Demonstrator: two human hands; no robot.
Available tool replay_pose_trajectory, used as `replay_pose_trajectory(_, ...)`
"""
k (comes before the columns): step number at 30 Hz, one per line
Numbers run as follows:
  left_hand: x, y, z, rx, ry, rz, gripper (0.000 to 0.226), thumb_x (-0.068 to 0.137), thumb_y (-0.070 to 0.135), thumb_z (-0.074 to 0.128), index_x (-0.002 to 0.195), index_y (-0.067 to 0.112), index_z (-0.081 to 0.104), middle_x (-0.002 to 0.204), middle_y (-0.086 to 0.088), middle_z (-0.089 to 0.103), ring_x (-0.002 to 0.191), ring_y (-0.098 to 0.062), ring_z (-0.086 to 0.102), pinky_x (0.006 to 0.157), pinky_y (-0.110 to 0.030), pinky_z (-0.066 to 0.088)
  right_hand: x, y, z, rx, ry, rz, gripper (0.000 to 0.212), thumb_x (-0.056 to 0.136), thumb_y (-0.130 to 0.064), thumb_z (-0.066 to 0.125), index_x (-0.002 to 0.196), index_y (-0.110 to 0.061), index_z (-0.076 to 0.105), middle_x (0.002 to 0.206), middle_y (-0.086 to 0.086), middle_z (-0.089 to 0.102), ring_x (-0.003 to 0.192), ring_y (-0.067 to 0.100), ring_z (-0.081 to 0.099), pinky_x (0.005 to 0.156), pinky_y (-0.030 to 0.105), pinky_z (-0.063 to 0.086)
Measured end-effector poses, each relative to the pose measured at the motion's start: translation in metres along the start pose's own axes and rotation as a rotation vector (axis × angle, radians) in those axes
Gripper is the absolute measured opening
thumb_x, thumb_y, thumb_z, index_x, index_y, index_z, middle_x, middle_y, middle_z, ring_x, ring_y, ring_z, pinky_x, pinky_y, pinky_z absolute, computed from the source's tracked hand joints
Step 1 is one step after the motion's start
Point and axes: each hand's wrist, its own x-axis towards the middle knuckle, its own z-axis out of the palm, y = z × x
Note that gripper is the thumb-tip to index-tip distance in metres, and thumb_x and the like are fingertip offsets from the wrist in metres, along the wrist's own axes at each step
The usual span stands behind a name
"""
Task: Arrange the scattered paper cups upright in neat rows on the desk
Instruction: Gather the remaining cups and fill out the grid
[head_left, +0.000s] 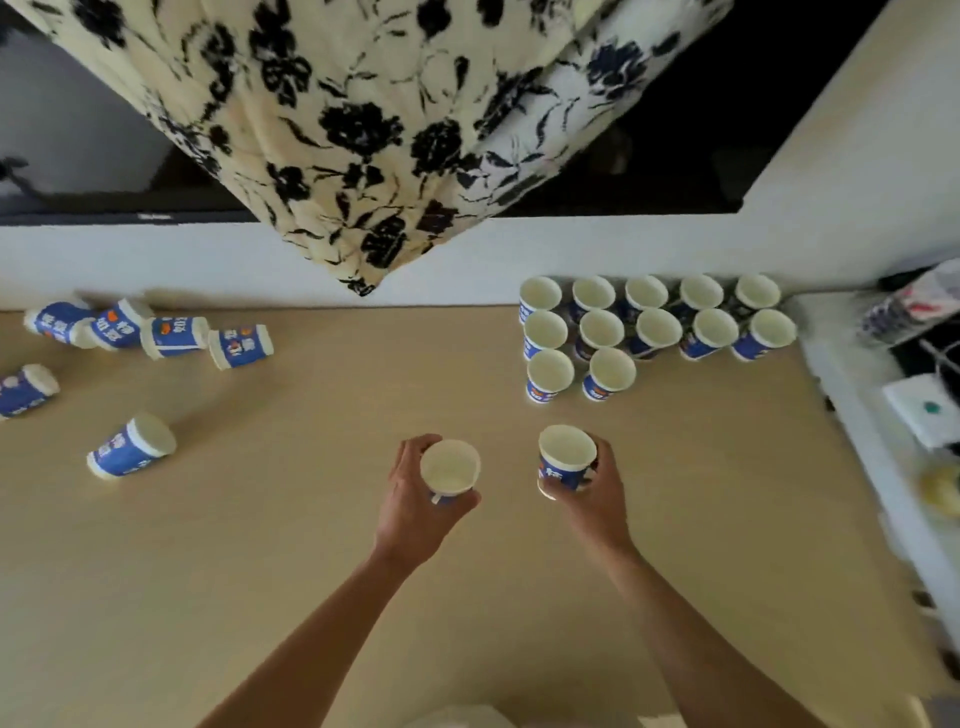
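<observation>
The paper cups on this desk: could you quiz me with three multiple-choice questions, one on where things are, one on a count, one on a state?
1. Where do the upright cups stand?
A. far right of the desk
B. far left
C. near edge

2. How many cups are in the upright group's front row?
A. five
B. two
C. none

3. What are the hands doing?
A. resting flat
B. each holding a cup
C. both on one cup

Answers:
1 A, they cluster by the right back wall.
2 B, two stand nearest.
3 B, the left hand and right hand each grip one cup.

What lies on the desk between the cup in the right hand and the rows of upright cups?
Nothing: in the head view only bare desk separates the cup in the right hand from the upright cups.
</observation>
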Motion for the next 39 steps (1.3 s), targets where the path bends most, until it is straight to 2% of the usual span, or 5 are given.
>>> replay_pose_trajectory(4,-0.009,0.023,0.04,0.017,-0.029,-0.02,0.07,0.059,0.019,0.091,0.115,0.029,0.05,0.111,0.016,0.053,0.101,-0.006,0.055,0.074,-0.002,0.041,0.018,0.017,-0.052,-0.006,0.066,0.015,0.065,0.069,-0.007,0.085,0.121,-0.03,0.055,0.111,-0.013,0.067,0.093,-0.001,0.066,0.072,0.011,0.051)
replay_pose_trajectory(10,-0.02,0.045,0.084,0.076,-0.056,-0.081,0.07,0.06,0.021,0.089,0.12,0.026,0.054,0.113,0.013,0.053,0.1,-0.005,0.056,0.072,-0.007,0.042,0.06,0.032,-0.112,-0.016,0.117,0.048,0.065,0.069,-0.005,0.083,0.121,-0.029,0.052,0.112,-0.01,0.066,0.096,0.01,0.067,0.075,0.016,0.049)
replay_pose_trajectory(14,-0.025,0.051,0.101,0.11,-0.066,-0.082,0.07,0.061,0.023,0.087,0.122,0.025,0.053,0.116,0.013,0.054,0.101,-0.002,0.052,0.074,0.001,0.039,0.095,0.035,-0.133,-0.043,0.142,0.043,0.066,0.068,-0.008,0.085,0.121,-0.029,0.051,0.109,-0.013,0.064,0.096,0.01,0.067,0.076,0.016,0.049)
replay_pose_trajectory(22,-0.024,0.056,0.117,0.166,-0.075,-0.07,0.072,0.064,0.022,0.087,0.127,0.021,0.052,0.12,0.011,0.055,0.104,-0.007,0.053,0.081,0.001,0.035,0.153,0.034,-0.137,-0.144,0.159,-0.016,0.067,0.07,-0.019,0.085,0.124,-0.021,0.046,0.114,-0.002,0.063,0.1,0.019,0.063,0.083,0.028,0.048)
replay_pose_trajectory(39,-0.025,0.064,0.119,0.18,-0.056,-0.079,0.074,0.063,0.023,0.087,0.128,0.025,0.05,0.121,0.015,0.054,0.103,-0.002,0.051,0.076,0.003,0.035,0.201,0.036,-0.119,-0.189,0.164,-0.09,0.072,0.067,-0.027,0.084,0.126,-0.028,0.042,0.109,-0.011,0.061,0.1,0.015,0.062,0.084,0.032,0.048)
